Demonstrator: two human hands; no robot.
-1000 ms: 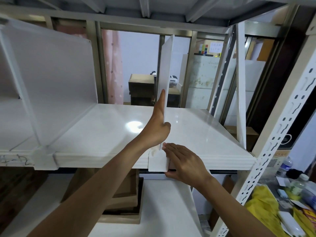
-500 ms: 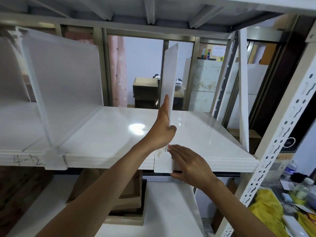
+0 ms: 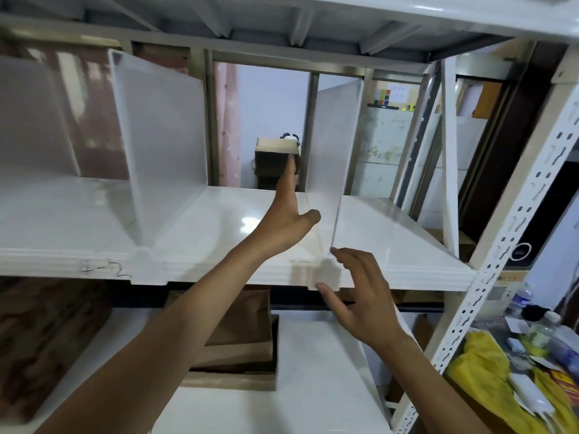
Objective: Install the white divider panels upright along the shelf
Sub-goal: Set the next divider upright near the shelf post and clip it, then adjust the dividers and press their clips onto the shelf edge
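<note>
The far-left white plastic divider panel (image 3: 31,120) was cut by the left edge. Yellow cloth (image 3: 488,380) and clear plastic bottles (image 3: 521,299) at right were blurred.

The divider panels (image 3: 333,164) are seen in translucent milky white, and the shelf (image 3: 391,233) in glossy white with a bright glare spot. The upright post (image 3: 513,245) is painted white and patterned with rows of dark slots. Brown cardboard boxes (image 3: 238,336) are seen below, a pink curtain (image 3: 228,126) behind, and yellow cloth (image 3: 488,386) at lower right.
</note>
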